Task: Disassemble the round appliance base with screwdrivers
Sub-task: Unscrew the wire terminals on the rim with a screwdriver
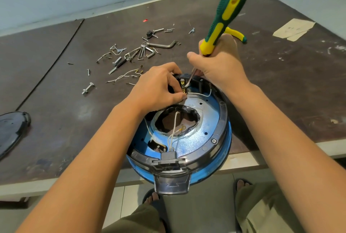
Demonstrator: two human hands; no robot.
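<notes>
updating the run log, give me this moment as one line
left hand: pinches terminal | right hand: grips screwdriver, tip at terminal | base: open, at table edge | screws: loose on table

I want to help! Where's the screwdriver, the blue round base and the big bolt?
screwdriver (226, 13): head view, middle of its handle.
blue round base (204, 118): head view, on its inner plate.
big bolt (87, 88): head view, on its shaft.

Nothing legible is showing. The green-and-yellow plastic-handled screwdriver (226, 12) is bearing no readable marking, and faint marks on the torn beige paper scrap (294, 29) are proving indecipherable.
</notes>
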